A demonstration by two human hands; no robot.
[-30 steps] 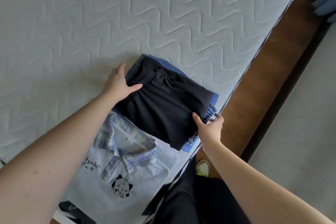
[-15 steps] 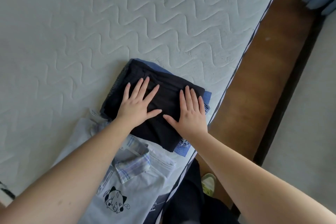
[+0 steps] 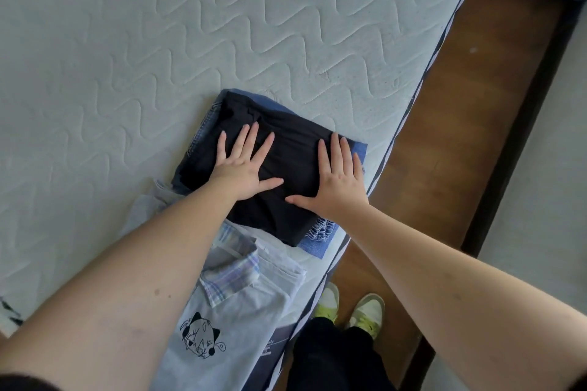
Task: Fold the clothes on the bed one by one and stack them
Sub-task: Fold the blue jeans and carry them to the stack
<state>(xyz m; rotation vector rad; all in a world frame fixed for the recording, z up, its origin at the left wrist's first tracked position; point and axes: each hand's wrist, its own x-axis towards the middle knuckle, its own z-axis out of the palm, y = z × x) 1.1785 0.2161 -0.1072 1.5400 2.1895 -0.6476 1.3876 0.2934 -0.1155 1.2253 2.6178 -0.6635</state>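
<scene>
Both hands flat, fingers spread: left hand (image 3: 241,168), right hand (image 3: 338,182) press one black garment (image 3: 293,165) atop one folded jeans (image 3: 319,244), near bed (image 3: 158,41) right edge. One grey shirt (image 3: 241,311) beside the stack.

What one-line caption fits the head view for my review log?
Both hands, left and right, press flat on a folded black garment atop folded denim on the mattress.

both hands (image 3: 244,168) flat on black garment (image 3: 295,162)

Quilted mattress (image 3: 158,41), denim (image 3: 317,247), perhaps shirt (image 3: 241,311)
</scene>
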